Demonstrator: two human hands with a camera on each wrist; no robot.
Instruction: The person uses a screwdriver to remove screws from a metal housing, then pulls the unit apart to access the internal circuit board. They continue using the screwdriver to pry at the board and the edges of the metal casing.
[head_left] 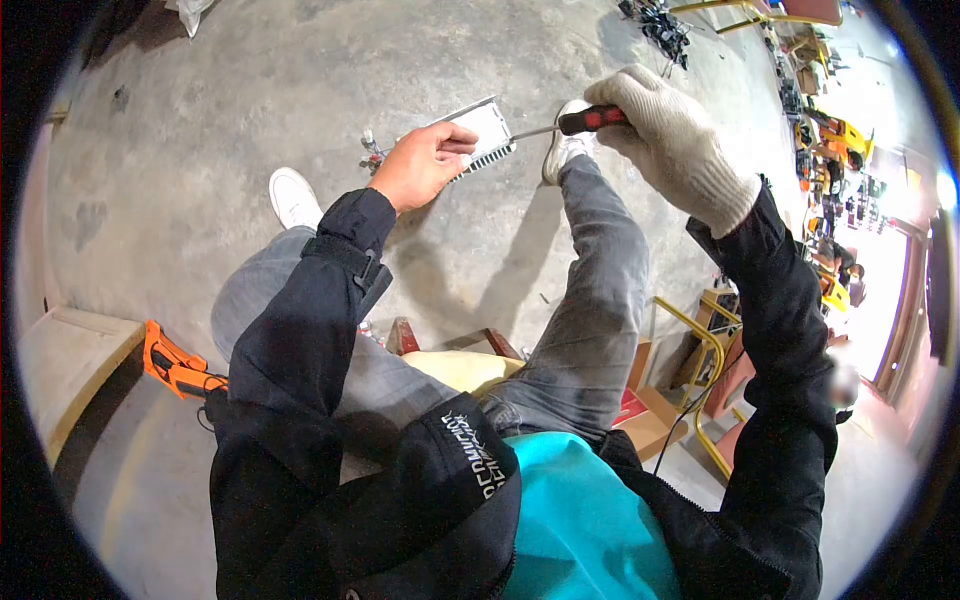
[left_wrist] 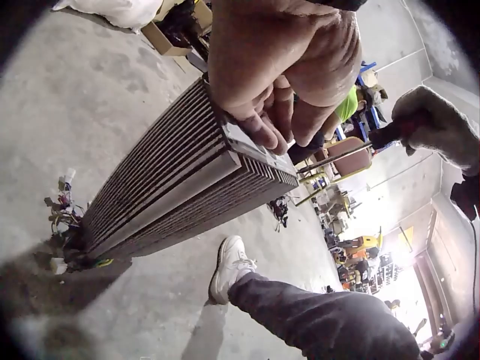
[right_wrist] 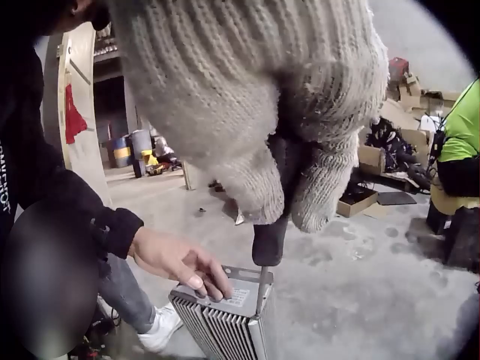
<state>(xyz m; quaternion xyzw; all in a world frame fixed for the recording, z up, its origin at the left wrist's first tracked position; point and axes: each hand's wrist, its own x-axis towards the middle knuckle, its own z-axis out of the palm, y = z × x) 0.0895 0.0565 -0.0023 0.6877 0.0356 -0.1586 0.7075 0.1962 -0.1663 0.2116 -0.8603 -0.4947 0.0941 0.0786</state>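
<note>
A finned metal box [head_left: 486, 124] stands on end on the floor, its ribbed sides large in the left wrist view [left_wrist: 161, 176]. On its labelled end plate [right_wrist: 244, 294] rest the bent, relaxed fingers of my bare left hand [head_left: 415, 168]. My right hand [head_left: 675, 145], in a white knitted glove, grips a red and black screwdriver [head_left: 592, 120]. The screwdriver's shaft [left_wrist: 337, 157] reaches a corner of the plate; the exact contact of its tip is too small to tell. In the right wrist view the glove [right_wrist: 247, 90] covers much of the handle.
Wires with connectors [left_wrist: 64, 214] lie at the box's lower end. Beside it are a white shoe [head_left: 568, 140] and the person's legs. An orange tool [head_left: 175, 360] lies at the left near a bench [head_left: 85, 345]. Cardboard boxes [head_left: 655, 420] and a yellow-framed chair [head_left: 712, 355] stand right.
</note>
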